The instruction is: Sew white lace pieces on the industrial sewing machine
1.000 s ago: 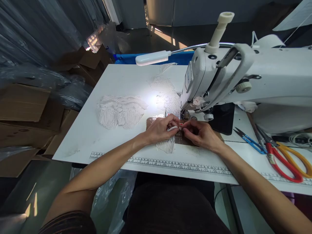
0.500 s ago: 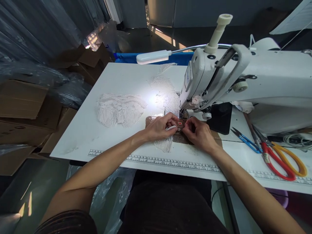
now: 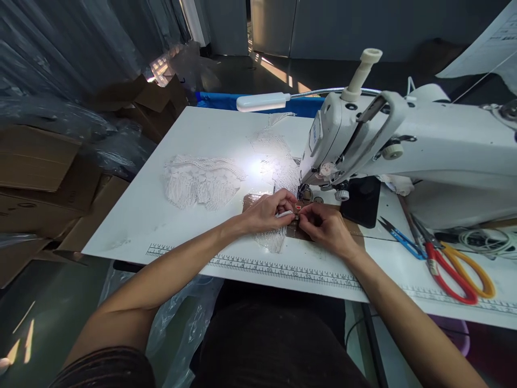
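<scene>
Just in front of the needle area of a white sewing machine (image 3: 323, 129), both hands meet over a brown taped patch (image 3: 301, 230). My left hand (image 3: 270, 211) pinches white lace (image 3: 271, 240), whose fringe hangs out below the fingers toward the table's front. With thumb and fingertips together, my right hand (image 3: 326, 225) grips the right end of the same lace; the exact spot is small and partly hidden. Behind the left hand, more lace fabric (image 3: 285, 172) runs back along the table. A separate piece of fringed lace (image 3: 202, 183) lies flat to the left.
Blue thread snips (image 3: 404, 240), red-handled scissors (image 3: 450, 275) and yellow-handled scissors (image 3: 472, 264) lie at the right. A printed ruler (image 3: 258, 265) follows the table's front edge. A lamp (image 3: 262, 101) shines from behind. Cardboard boxes (image 3: 36, 183) stand left of the table.
My right hand has shifted slightly left, closer to the left hand at the lace. The whole view has moved a little; the lace on the table lies as before.
</scene>
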A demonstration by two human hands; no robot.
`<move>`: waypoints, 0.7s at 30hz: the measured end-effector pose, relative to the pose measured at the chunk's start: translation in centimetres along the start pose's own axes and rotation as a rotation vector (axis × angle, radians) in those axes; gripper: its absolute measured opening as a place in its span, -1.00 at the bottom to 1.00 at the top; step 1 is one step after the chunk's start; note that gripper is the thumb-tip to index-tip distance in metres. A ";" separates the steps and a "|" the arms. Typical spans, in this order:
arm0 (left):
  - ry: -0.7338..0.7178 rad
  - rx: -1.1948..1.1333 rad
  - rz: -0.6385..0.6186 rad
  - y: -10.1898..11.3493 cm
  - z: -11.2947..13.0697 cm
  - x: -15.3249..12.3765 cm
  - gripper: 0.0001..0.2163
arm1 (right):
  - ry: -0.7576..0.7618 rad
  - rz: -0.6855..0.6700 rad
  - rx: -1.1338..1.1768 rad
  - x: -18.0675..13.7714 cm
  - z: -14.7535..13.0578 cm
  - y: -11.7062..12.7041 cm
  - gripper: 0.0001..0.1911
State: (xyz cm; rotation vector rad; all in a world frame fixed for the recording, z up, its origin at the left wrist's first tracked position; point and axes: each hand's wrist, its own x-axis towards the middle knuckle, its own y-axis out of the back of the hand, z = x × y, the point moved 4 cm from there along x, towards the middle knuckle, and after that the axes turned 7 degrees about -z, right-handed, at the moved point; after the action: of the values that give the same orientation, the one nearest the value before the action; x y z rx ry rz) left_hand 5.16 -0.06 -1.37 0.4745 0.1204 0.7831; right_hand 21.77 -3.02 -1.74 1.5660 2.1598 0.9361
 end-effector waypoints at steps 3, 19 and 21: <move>0.001 0.013 -0.006 0.0 0.1 0.0 -0.74 | -0.002 0.018 -0.038 0.1 -0.4 -0.1 -0.89; 0.018 -0.072 -0.104 0.1 0.6 -0.1 -0.70 | -0.153 -0.126 0.394 -0.5 0.4 0.7 -0.73; 0.012 -0.107 -0.103 0.2 0.5 0.0 -0.68 | -0.116 -0.211 0.420 -0.6 0.3 0.6 -0.61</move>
State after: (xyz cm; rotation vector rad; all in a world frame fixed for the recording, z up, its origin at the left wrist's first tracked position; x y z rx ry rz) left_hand 5.18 -0.14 -0.89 0.3599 0.1124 0.6876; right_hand 22.60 -3.40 -1.58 1.4751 2.4862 0.3302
